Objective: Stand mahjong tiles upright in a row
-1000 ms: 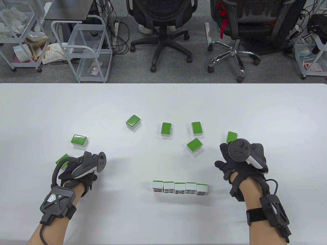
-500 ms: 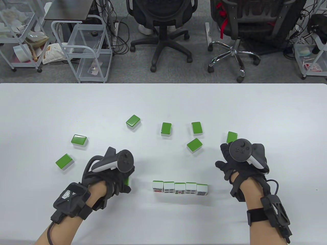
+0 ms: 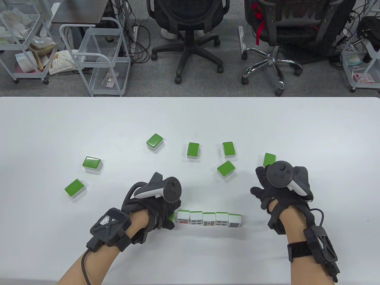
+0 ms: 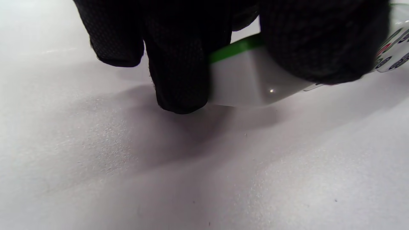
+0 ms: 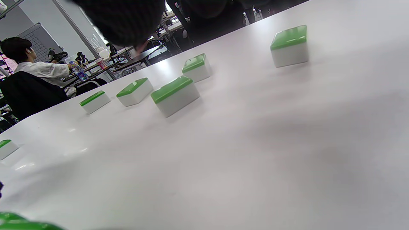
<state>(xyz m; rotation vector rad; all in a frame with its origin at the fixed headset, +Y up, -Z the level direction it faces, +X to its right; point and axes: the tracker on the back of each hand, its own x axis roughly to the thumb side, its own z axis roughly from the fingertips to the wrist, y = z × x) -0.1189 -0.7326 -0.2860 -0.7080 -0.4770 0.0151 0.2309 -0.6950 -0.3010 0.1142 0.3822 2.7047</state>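
The left hand (image 3: 154, 207) pinches a tile (image 4: 252, 80) beside the row (image 3: 209, 219). It should set it straight, touching the end tile. The right hand (image 3: 280, 184) rests open.

Green-backed white tiles (image 3: 193, 149); white table (image 3: 190, 118); black-gloved hands (image 3: 160, 207).

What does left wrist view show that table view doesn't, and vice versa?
Left wrist only: the white side of the held tile, tilted, pinched between gloved fingers.

Table only: the left hand at the left end of the row of five upright tiles, loose tiles such as one at far left, and the right hand.

Both: the held tile's green back, the white table.
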